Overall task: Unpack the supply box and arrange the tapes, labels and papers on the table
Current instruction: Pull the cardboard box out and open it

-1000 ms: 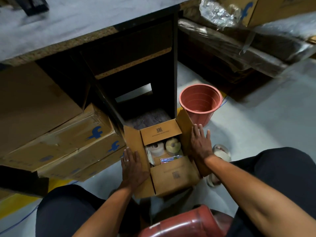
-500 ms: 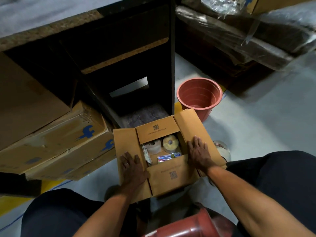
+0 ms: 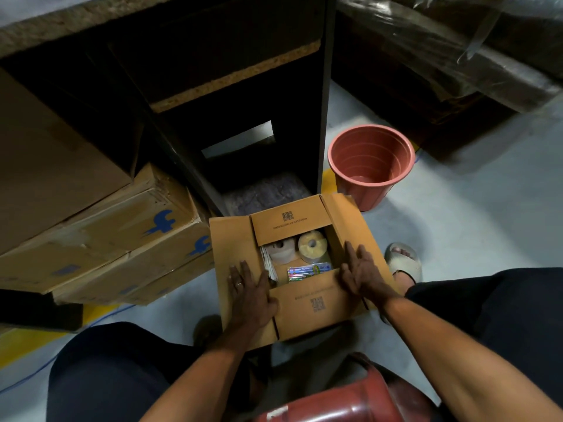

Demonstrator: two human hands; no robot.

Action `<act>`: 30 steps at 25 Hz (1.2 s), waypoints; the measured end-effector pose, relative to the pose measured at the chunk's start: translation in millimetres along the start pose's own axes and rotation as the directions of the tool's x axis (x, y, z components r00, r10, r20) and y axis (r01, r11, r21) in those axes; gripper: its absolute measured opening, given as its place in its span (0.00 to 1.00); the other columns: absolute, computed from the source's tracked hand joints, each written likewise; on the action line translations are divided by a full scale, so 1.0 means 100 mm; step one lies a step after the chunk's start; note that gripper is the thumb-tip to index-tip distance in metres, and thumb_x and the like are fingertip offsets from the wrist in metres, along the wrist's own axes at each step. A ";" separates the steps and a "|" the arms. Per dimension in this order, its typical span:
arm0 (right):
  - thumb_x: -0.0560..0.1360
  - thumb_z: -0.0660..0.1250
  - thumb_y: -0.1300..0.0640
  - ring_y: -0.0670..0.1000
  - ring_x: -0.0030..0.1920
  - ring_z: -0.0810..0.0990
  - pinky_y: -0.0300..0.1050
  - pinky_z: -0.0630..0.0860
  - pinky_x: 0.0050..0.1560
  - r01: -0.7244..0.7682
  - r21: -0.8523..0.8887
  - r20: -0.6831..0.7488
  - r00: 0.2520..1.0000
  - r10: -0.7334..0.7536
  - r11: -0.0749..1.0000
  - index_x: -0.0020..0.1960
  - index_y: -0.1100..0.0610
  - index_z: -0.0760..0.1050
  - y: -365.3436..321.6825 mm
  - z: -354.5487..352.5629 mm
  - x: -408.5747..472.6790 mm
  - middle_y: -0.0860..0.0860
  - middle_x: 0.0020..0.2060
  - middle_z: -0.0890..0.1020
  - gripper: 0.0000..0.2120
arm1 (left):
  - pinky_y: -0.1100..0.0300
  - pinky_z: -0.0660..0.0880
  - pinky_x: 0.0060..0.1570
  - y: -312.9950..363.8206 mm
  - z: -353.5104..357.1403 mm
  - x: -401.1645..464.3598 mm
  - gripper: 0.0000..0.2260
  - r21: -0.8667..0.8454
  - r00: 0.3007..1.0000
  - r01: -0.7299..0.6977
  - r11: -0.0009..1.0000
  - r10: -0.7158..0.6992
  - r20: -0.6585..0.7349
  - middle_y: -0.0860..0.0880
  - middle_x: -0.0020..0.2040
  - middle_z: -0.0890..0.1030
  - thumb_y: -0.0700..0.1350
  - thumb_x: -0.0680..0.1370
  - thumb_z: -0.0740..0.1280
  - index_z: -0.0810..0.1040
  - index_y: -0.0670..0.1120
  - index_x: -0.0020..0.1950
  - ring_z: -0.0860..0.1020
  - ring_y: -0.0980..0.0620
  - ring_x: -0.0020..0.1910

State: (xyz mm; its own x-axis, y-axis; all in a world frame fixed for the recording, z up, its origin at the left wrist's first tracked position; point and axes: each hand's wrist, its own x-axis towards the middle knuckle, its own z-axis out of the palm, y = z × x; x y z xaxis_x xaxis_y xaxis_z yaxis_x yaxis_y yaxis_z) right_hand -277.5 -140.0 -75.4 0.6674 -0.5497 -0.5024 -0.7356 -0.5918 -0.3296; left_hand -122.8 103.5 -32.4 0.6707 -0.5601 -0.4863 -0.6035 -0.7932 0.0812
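1. There is one view only, from a wide-angle camera worn on the person's head.
2. It faces forward and steeply down, over the person's own forearms and knees, onto the floor (image 3: 475, 214).
3. The open cardboard box (image 3: 307, 312) sits near the centre of the frame, close below the camera, within arm's reach.
4. The desk (image 3: 91, 16) edge runs along the top of the frame, seen from above and in front.
5. The lens bends straight lines toward the frame edges.
6. With no second view, no part of the scene is shared.
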 end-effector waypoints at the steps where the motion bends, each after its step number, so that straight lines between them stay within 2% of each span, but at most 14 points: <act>1: 0.82 0.51 0.44 0.66 0.75 0.56 0.60 0.63 0.72 -0.009 -0.024 -0.034 0.999 0.008 1.000 0.81 0.54 0.43 -0.04 -0.02 0.00 0.63 0.77 0.52 0.33 | 0.38 0.37 0.76 0.02 0.02 -0.02 0.34 0.010 1.000 -0.028 1.000 0.028 0.003 0.41 0.80 0.34 0.57 0.75 0.64 0.56 0.58 0.79 0.31 0.32 0.76; 6: 0.78 0.47 0.43 0.62 0.65 0.68 0.57 0.70 0.63 0.092 -0.095 -0.218 0.970 -0.111 0.991 0.74 0.56 0.63 -0.19 -0.16 -0.05 0.62 0.67 0.68 0.29 | 0.41 0.37 0.77 0.05 -0.02 -0.14 0.25 -0.005 0.996 -0.083 0.997 0.083 -0.028 0.44 0.82 0.41 0.58 0.75 0.62 0.68 0.60 0.73 0.35 0.37 0.78; 9: 0.79 0.47 0.42 0.63 0.51 0.78 0.51 0.75 0.50 0.215 0.027 -0.297 0.934 -0.197 0.976 0.52 0.56 0.76 -0.31 -0.34 -0.02 0.60 0.49 0.81 0.24 | 0.46 0.53 0.76 0.03 -0.22 -0.17 0.14 -0.139 0.985 -0.156 0.978 0.143 -0.100 0.46 0.77 0.63 0.55 0.78 0.61 0.82 0.53 0.59 0.55 0.41 0.78; 11: 0.80 0.56 0.45 0.58 0.43 0.81 0.46 0.75 0.41 0.226 0.208 -0.172 0.966 -0.192 0.952 0.44 0.54 0.76 -0.42 -0.52 -0.04 0.56 0.42 0.83 0.16 | 0.48 0.71 0.66 0.01 -0.37 -0.19 0.13 -0.370 0.981 -0.193 0.909 0.175 -0.081 0.50 0.61 0.78 0.53 0.79 0.61 0.83 0.48 0.48 0.74 0.46 0.65; 12: 0.78 0.63 0.49 0.55 0.44 0.82 0.45 0.77 0.42 0.196 0.291 -0.075 0.981 -0.182 0.936 0.46 0.54 0.78 -0.48 -0.61 -0.07 0.54 0.44 0.84 0.10 | 0.46 0.76 0.59 0.01 -0.43 -0.21 0.13 -0.518 0.984 -0.160 0.840 0.180 -0.012 0.49 0.55 0.80 0.52 0.79 0.62 0.83 0.46 0.46 0.78 0.48 0.57; 13: 0.75 0.69 0.51 0.52 0.48 0.82 0.43 0.78 0.46 0.162 0.323 0.022 0.984 -0.178 0.933 0.50 0.53 0.80 -0.53 -0.68 -0.08 0.52 0.49 0.84 0.07 | 0.44 0.79 0.54 0.00 -0.46 -0.23 0.13 -0.608 0.976 -0.120 0.785 0.206 0.073 0.48 0.51 0.81 0.52 0.79 0.64 0.82 0.45 0.45 0.80 0.47 0.51; 15: 0.68 0.75 0.51 0.51 0.54 0.80 0.45 0.78 0.56 0.142 0.243 0.203 0.960 -0.194 0.959 0.54 0.49 0.82 -0.61 -0.76 -0.10 0.49 0.54 0.82 0.15 | 0.42 0.80 0.48 -0.04 -0.45 -0.26 0.15 -0.653 0.937 -0.141 0.744 0.314 0.156 0.44 0.46 0.82 0.53 0.77 0.67 0.82 0.42 0.41 0.81 0.45 0.45; 17: 0.63 0.78 0.51 0.50 0.57 0.80 0.48 0.77 0.61 0.148 0.136 0.418 0.888 -0.193 0.979 0.54 0.45 0.83 -0.63 -0.73 -0.18 0.47 0.54 0.82 0.19 | 0.43 0.79 0.45 -0.09 -0.37 -0.27 0.16 -0.664 0.899 -0.194 0.722 0.402 0.175 0.45 0.38 0.81 0.56 0.73 0.71 0.81 0.44 0.36 0.81 0.46 0.40; 18: 0.60 0.79 0.50 0.50 0.57 0.81 0.48 0.78 0.61 0.156 0.089 0.515 0.838 -0.179 0.984 0.51 0.43 0.83 -0.61 -0.67 -0.22 0.45 0.52 0.84 0.20 | 0.44 0.79 0.48 -0.09 -0.32 -0.28 0.14 -0.659 0.891 -0.175 0.732 0.402 0.210 0.47 0.39 0.83 0.58 0.69 0.74 0.83 0.46 0.37 0.81 0.48 0.42; 20: 0.55 0.83 0.46 0.49 0.56 0.82 0.48 0.80 0.58 0.173 0.008 0.618 0.774 -0.141 0.985 0.48 0.41 0.83 -0.56 -0.58 -0.31 0.41 0.49 0.85 0.23 | 0.46 0.79 0.57 -0.10 -0.22 -0.29 0.19 -0.582 0.898 -0.118 0.804 0.337 0.284 0.50 0.50 0.84 0.62 0.60 0.78 0.85 0.54 0.45 0.81 0.50 0.53; 22: 0.54 0.83 0.43 0.49 0.60 0.80 0.49 0.80 0.59 0.218 -0.127 0.637 0.766 -0.089 0.968 0.55 0.40 0.82 -0.54 -0.48 -0.37 0.41 0.56 0.83 0.30 | 0.48 0.74 0.64 -0.15 -0.09 -0.31 0.30 -0.400 0.930 -0.164 0.902 0.276 0.242 0.52 0.61 0.77 0.68 0.53 0.77 0.81 0.59 0.53 0.74 0.50 0.64; 25: 0.62 0.78 0.38 0.54 0.71 0.70 0.53 0.71 0.69 0.404 -0.366 0.668 0.741 -0.066 0.838 0.71 0.47 0.72 -0.56 -0.34 -0.41 0.48 0.71 0.72 0.40 | 0.48 0.59 0.75 -0.22 0.06 -0.33 0.43 -0.202 0.941 -0.283 0.938 0.312 0.129 0.47 0.76 0.64 0.72 0.54 0.74 0.74 0.60 0.67 0.57 0.44 0.78; 27: 0.62 0.78 0.37 0.55 0.71 0.70 0.50 0.69 0.70 0.366 -0.353 0.602 0.793 -0.090 0.861 0.72 0.51 0.72 -0.51 -0.26 -0.38 0.51 0.71 0.72 0.42 | 0.45 0.50 0.77 -0.20 0.07 -0.37 0.46 -0.138 0.949 -0.281 0.950 0.297 0.109 0.46 0.81 0.51 0.69 0.57 0.75 0.68 0.59 0.73 0.47 0.43 0.80; 30: 0.59 0.80 0.37 0.53 0.68 0.73 0.47 0.70 0.69 0.340 -0.291 0.513 0.845 -0.154 0.894 0.69 0.53 0.74 -0.43 -0.21 -0.35 0.52 0.68 0.75 0.43 | 0.45 0.45 0.77 -0.15 0.10 -0.34 0.47 -0.131 0.967 -0.235 0.963 0.245 0.064 0.46 0.82 0.42 0.67 0.62 0.75 0.62 0.58 0.77 0.39 0.43 0.80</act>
State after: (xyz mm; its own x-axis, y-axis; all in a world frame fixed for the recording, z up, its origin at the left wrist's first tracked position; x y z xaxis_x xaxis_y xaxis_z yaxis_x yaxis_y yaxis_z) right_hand -267.0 -108.0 -26.5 0.6174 -0.0708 -0.7835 -0.3973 -0.8877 -0.2329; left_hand -140.8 137.3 -25.8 0.4733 -0.7205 -0.5067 -0.6825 -0.6637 0.3062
